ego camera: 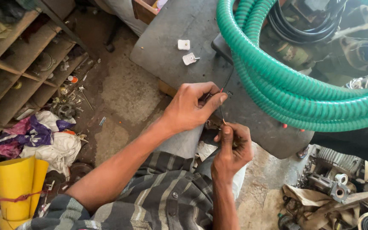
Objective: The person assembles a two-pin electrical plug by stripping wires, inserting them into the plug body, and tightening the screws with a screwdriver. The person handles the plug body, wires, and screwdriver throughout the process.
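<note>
Two hands at frame centre, both on one thin wire (221, 110) over the edge of a grey slab (171, 51). Left hand (190, 106) pinches its upper run, red end showing at the fingertips. Right hand (231, 149) clenched around the lower end. Green hose (286, 93) coiled upper right; white plug parts (187, 52) above. Judgement: keep wire taut, grip close to the tip.
</note>
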